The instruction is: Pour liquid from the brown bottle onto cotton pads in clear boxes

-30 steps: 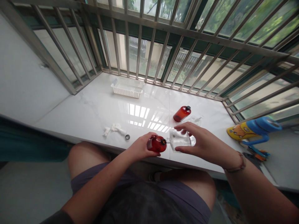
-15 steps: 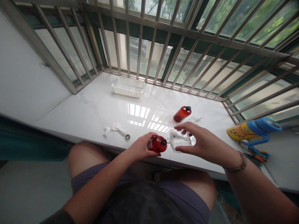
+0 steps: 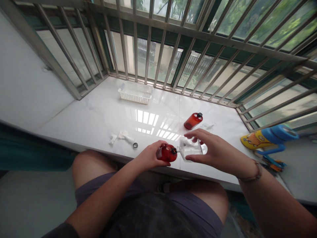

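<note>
My left hand [image 3: 151,154] is wrapped round a red-brown bottle [image 3: 168,153] with its cap off, its dark mouth turned to the right. In my right hand [image 3: 210,147] is a clear bottle [image 3: 189,149], gripped between the thumb and the fingers. The clear bottle's narrow neck points left and meets, or nearly meets, the mouth of the red-brown one; whether they touch I cannot tell. A small black ring-like cap [image 3: 135,145] lies left of my left hand. Beyond my right hand is a second red-brown bottle [image 3: 192,121] with a black cap on.
On the white ledge [image 3: 99,112] sits a white plastic basket [image 3: 135,97] near the window bars. Crumpled white tissue [image 3: 123,135] lies at the left front. A small clear item [image 3: 209,126] rests behind my right hand. A blue and yellow water bottle [image 3: 267,137] is at the right.
</note>
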{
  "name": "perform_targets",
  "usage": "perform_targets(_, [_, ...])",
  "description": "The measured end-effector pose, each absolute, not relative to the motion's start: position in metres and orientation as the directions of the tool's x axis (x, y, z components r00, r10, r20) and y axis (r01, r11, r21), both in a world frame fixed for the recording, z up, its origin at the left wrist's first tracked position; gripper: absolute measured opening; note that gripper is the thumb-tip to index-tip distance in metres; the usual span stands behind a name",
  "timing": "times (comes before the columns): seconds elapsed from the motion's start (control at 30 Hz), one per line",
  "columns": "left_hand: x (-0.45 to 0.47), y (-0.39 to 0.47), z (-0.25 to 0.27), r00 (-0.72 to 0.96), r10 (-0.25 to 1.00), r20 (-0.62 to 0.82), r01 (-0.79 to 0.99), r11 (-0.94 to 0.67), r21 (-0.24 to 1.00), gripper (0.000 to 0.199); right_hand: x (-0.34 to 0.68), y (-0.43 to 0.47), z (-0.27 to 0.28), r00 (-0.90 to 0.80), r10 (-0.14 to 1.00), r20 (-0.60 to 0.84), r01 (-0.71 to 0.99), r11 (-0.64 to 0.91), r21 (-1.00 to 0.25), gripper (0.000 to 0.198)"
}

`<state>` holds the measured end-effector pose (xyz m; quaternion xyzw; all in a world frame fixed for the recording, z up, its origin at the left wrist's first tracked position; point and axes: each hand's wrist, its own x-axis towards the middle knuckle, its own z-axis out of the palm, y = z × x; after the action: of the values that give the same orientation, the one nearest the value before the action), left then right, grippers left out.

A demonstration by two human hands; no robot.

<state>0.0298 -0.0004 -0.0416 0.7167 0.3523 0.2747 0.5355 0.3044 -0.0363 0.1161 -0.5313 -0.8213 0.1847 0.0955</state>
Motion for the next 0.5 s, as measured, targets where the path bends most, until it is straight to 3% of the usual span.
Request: perform_targets(0.5, [0.0301, -0.0002, -0.0423, 0.604, 0.796, 0.018, 0.202, -0.175, 0.964, 0.083, 0.3047, -0.0340, 0.1158, -0.422, 0.905, -0.049, 0.844, 0.372, -0.387, 0.066])
